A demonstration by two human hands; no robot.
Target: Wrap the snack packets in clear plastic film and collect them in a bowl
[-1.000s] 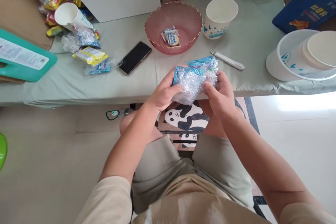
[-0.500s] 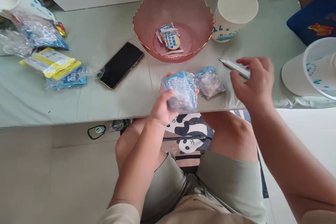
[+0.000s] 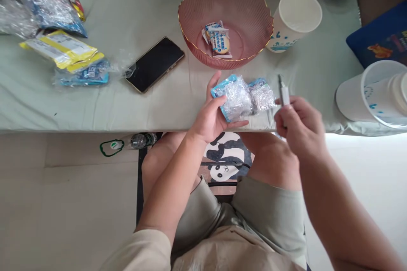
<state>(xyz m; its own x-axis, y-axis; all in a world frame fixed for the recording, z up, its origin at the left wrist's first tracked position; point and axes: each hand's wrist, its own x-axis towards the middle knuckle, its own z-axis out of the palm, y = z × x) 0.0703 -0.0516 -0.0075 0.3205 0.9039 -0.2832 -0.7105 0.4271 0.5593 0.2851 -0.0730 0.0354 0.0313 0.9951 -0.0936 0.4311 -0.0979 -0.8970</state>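
Observation:
My left hand (image 3: pixel 211 116) grips a blue-edged packet wrapped in clear plastic (image 3: pixel 235 97) at the table's front edge, thumb on top and fingers spread behind and below. A second, smaller plastic-wrapped packet (image 3: pixel 262 96) lies against its right side. In my right hand (image 3: pixel 300 125) is a slim white utility knife (image 3: pixel 284 95), its narrow metal tip pointing away from me. My fingers are closed around its handle, just right of the smaller packet. Beyond the packets stands a pink ribbed bowl (image 3: pixel 190 51) with a few small wrapped biscuits (image 3: pixel 220 42) inside.
A phone (image 3: pixel 155 65) lies left of the bowl. Further left are yellow packets (image 3: pixel 65 51), a blue packet (image 3: pixel 92 74) and crumpled plastic wrap (image 3: pixel 52 6). On the right stand a paper cup (image 3: pixel 299 12), a clear-rimmed bin (image 3: pixel 351 99) with cups and a blue bag (image 3: pixel 378 29).
My right hand has picked the knife up from the table and turned it upright, closer to the packets. My left hand has shifted right with the larger packet, and the view has moved slightly.

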